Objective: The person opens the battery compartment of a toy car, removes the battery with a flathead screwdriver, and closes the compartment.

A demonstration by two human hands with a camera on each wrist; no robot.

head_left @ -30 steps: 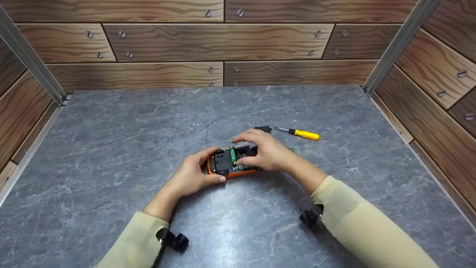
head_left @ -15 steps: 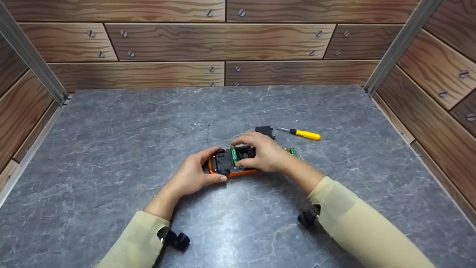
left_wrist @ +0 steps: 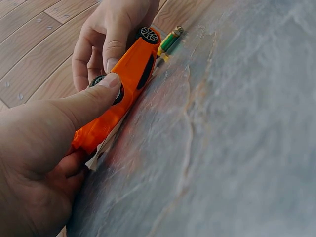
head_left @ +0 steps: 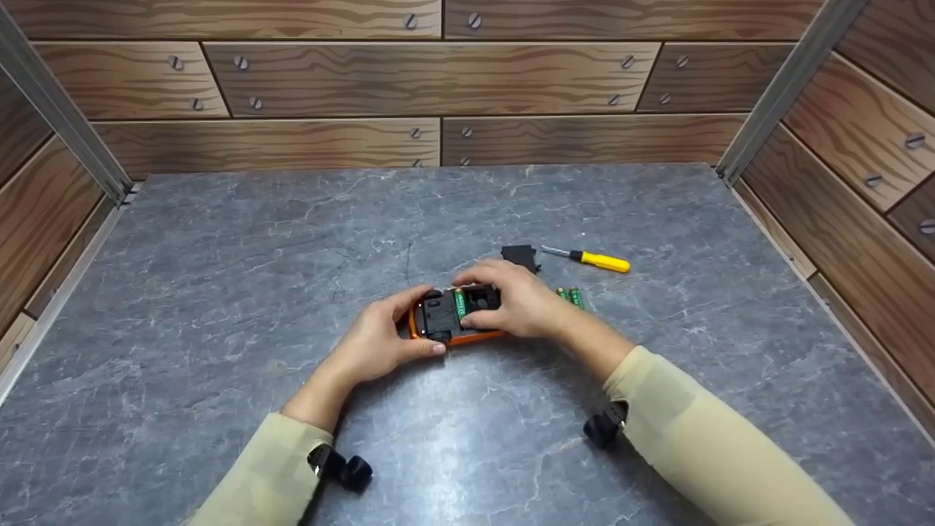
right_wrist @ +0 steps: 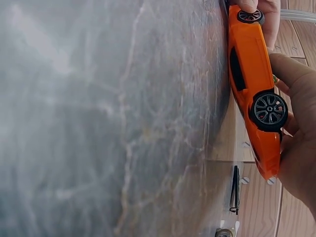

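Note:
An orange toy car (head_left: pixel 437 315) lies upside down on the table, its black underside up and its battery compartment open. My left hand (head_left: pixel 376 340) grips one end of it, the thumb by a wheel (left_wrist: pixel 116 94) in the left wrist view. A green battery (head_left: pixel 459 302) lies crosswise at the compartment's left side. My right hand (head_left: pixel 526 301) reaches over the car's other end and pinches this battery between thumb and forefinger, at its two ends. The right wrist view shows the car's orange side (right_wrist: pixel 252 59); there my right fingers are mostly hidden behind it.
Green batteries (head_left: pixel 575 296) lie beside my right wrist, partly hidden. A black battery cover (head_left: pixel 520 256) lies beyond the right hand. Next to it is a screwdriver (head_left: pixel 603 262) with a yellow handle. Wood-patterned walls (head_left: pixel 431 80) border the grey table (head_left: pixel 219 241).
The battery has shifted slightly within the compartment under my right fingers. My right forearm has moved a little left, so more of the loose batteries and cover shows. The left hand stays put.

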